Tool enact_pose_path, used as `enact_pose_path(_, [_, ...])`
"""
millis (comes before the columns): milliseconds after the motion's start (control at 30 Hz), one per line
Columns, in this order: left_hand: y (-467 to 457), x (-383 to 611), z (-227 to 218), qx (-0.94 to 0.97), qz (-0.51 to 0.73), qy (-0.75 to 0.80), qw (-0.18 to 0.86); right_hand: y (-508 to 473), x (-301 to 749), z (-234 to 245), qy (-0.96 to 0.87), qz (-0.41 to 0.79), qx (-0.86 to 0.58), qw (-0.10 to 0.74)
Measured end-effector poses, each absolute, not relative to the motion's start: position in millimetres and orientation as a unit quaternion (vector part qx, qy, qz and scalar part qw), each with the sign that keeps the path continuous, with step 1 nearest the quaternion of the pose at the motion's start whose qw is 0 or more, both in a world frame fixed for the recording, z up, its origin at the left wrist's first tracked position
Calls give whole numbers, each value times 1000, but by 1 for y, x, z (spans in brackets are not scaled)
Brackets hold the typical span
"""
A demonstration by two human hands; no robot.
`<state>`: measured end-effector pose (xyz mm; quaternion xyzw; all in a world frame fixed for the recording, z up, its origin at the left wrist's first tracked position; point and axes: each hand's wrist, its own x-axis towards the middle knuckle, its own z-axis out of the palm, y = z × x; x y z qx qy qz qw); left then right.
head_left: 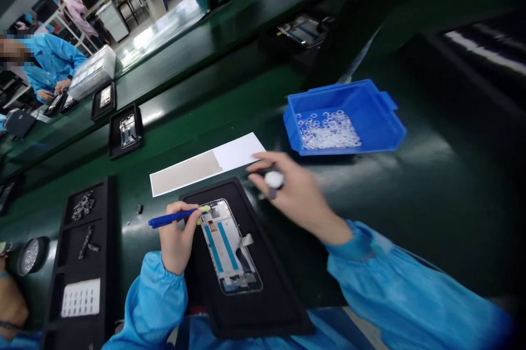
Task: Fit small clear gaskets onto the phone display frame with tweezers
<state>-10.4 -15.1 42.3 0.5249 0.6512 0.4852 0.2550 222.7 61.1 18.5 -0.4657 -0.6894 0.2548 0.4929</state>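
Note:
My left hand [177, 237] is closed around a blue pen-like tool [170, 218], whose pale yellow end is over the upper left part of a phone frame [230, 251]. The frame bears two blue strips and a small pale tab on its right edge. It lies in a black tray [275, 284]. To the right of the tray my right hand [302, 194] is raised, fingers curled, thumb and index tips apart. A blurred white round-ended object [274, 179] with a grey part is tucked among its fingers. Its fingertips are near the white card [238, 151], which has a beige section.
A blue bin [345, 120] of small white rings stands at right. On the left is a black compartment tray [78, 257] with small parts. Beyond are a round dish [33, 256], phone trays [125, 131] and a co-worker in blue [53, 57]. Another person's arm [12, 303] shows at lower left.

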Motion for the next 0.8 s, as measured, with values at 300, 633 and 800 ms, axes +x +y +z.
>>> enact_pose_path(300, [2, -4, 41, 599, 416, 640, 242, 46, 189, -3, -766, 331, -359, 418])
enact_pose_path(633, [7, -1, 43, 629, 381, 644, 212, 44, 190, -6, -783, 318, -355, 399])
enact_pose_path(800, [8, -2, 43, 682, 343, 627, 157, 44, 191, -4, -792, 312, -365, 377])
